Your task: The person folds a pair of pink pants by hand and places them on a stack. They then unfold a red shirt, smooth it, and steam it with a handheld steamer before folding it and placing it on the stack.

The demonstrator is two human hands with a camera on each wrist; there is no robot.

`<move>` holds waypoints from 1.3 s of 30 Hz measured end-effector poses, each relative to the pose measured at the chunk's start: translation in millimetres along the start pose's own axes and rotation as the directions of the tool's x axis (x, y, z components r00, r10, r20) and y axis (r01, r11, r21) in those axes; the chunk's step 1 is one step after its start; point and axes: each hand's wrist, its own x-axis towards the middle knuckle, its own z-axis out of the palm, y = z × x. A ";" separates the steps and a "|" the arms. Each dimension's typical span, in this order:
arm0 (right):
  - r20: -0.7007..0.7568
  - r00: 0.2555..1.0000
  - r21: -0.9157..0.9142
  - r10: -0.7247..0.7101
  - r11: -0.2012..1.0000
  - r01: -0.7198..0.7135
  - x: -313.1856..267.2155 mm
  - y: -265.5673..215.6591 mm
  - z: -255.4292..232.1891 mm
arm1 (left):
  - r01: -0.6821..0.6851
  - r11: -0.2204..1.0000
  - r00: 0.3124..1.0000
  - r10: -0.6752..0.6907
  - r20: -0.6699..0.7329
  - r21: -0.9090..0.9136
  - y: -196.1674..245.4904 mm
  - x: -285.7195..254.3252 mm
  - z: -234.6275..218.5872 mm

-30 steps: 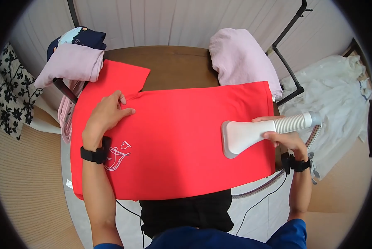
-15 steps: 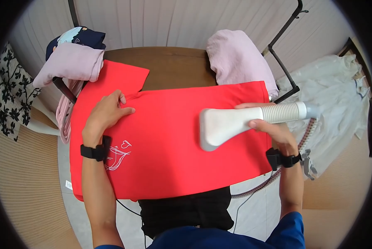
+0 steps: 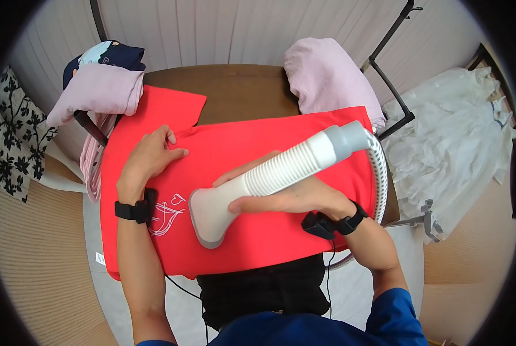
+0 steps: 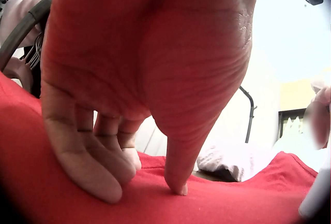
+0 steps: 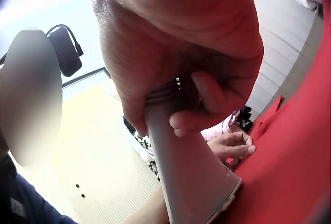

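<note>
A red shirt (image 3: 235, 144) with a white line print (image 3: 167, 218) lies spread over the brown-topped board. My right hand (image 3: 310, 195) grips the ribbed handle of a white garment steamer head (image 3: 212, 213), thumb on the near side. Just right of the print, the steamer's wide flat mouth faces left, close over the cloth. In the right wrist view, fingers curl round the handle above the flared nozzle (image 5: 189, 182). At the shirt's upper left, near the sleeve, rests my left hand (image 3: 145, 158). Its fingertips and thumb touch the red cloth, set apart, in the left wrist view.
A grey-white hose (image 3: 379, 173) loops down from the steamer handle. Folded pink cloth (image 3: 99, 89) and a dark blue cloth (image 3: 131, 56) sit at the back left, another pink cloth (image 3: 327, 75) at the back right. A white dress (image 3: 442, 144) hangs beyond a black metal frame (image 3: 391, 89).
My right hand has carried the steamer leftward across the shirt, from its right end to beside the print, tilting the handle up to the right. The left hand stays in place.
</note>
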 end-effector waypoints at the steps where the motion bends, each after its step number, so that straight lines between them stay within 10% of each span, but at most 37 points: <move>1: 0.027 1.000 -0.017 0.008 1.000 -0.008 0.4 -2.1 3.8 | 0.001 1.000 1.000 -0.001 0.002 0.002 0.3 0.2 0.0; 16: 0.015 0.991 0.089 0.131 0.987 -0.132 -79.1 10.3 -52.4 | 0.057 0.997 0.998 -0.054 0.045 -0.060 7.1 -0.3 -2.3; 26: -0.247 0.860 0.080 0.447 0.894 -0.441 -178.1 3.5 -106.6 | 0.059 0.993 0.997 -0.054 0.049 -0.106 8.0 0.0 -2.4; 39: -0.430 0.775 -0.009 0.463 0.856 -0.516 -212.9 -4.0 -124.3 | 0.026 0.996 1.000 -0.025 0.018 -0.081 8.7 -1.7 -2.6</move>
